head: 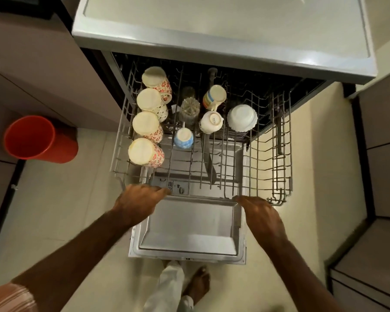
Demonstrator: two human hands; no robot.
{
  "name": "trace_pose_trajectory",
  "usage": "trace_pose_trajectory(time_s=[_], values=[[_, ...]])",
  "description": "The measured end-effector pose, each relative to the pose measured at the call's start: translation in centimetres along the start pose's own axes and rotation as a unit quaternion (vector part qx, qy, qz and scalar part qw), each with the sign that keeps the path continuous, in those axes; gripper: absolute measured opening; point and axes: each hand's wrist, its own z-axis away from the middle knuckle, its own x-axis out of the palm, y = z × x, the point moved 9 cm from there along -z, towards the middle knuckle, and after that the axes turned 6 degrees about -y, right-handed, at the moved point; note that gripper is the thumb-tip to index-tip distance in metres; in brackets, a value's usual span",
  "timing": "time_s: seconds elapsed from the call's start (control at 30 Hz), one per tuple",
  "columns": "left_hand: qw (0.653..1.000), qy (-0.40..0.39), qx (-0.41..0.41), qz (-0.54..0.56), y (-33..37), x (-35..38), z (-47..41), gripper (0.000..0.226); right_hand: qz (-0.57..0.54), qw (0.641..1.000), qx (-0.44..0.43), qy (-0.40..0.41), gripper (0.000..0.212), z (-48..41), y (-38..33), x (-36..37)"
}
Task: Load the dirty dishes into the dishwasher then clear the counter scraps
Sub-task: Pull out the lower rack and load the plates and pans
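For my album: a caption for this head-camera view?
Left hand and right hand grip a pulled-out grey wire dishwasher rack of upturned floral ceramic mugs and a white bowl.

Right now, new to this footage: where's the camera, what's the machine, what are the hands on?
No robot here: a person wears one camera on the head, looking forward and down. The machine is a dishwasher, its door folded down and its upper rack pulled out. In the rack are four floral mugs, bottoms up along the left, a blue cup, a striped mug, a white bowl, a glass and a knife. The left hand and right hand are at the rack's front rail; whether they grip it isn't clear.
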Motion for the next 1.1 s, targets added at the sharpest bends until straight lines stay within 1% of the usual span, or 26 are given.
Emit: trace_pose_trajectory(time_s=[0.2,0.3,0.4,0.47,0.53,0.63,0.77,0.83,0.9,1.0,1.03,1.1], values=[[1.000,0.023,0.000,0.008,-2.8,-3.3,-4.1,0.043,0.015,1.000,0.002,0.014,0.050,-4.9,0.9,-2.0],[1.000,0.010,-0.009,0.009,-4.2,-4.2,-5.9,0.042,0.012,1.000,0.006,0.017,0.041,-7.0,1.6,-2.7],[1.000,0.017,-0.012,0.011,-4.8,-5.2,-7.6,0.042,0.029,0.999,0.010,0.021,0.043,-9.1,2.0,-3.8],[0.999,0.024,-0.030,0.016,-6.0,-6.1,-9.0,0.043,0.045,0.999,0.019,0.017,0.045,-11.1,2.6,-4.4],[0.998,0.023,-0.052,0.037,-7.3,-7.3,-10.5,0.040,0.050,0.998,0.031,0.011,0.042,-13.2,3.3,-5.0],[0.995,0.055,-0.064,0.047,-8.5,-9.4,-12.7,0.035,0.057,0.997,0.050,0.006,0.033,-16.5,4.4,-6.0],[0.987,0.105,-0.095,0.079,-10.7,-12.8,-16.6,0.034,0.019,0.997,0.067,0.045,0.031,-21.7,5.8,-8.8],[0.985,0.104,-0.098,0.101,-12.0,-13.4,-18.5,0.032,0.011,0.997,0.052,0.055,0.028,-23.7,5.9,-9.7],[0.987,0.098,-0.090,0.092,-12.7,-13.3,-19.5,0.034,0.014,0.998,0.041,0.049,0.026,-24.6,6.0,-9.5],[0.983,0.149,-0.071,0.084,-12.8,-13.3,-19.4,0.037,-0.008,0.997,0.043,0.063,0.028,-24.7,6.8,-8.7],[0.979,0.177,-0.059,0.081,-12.6,-13.4,-19.2,0.036,-0.021,0.996,0.041,0.081,0.032,-24.5,6.8,-8.6],[0.971,0.225,-0.039,0.070,-12.3,-13.3,-19.0,0.036,-0.011,0.988,0.013,0.151,0.046,-23.5,5.6,-8.5]])
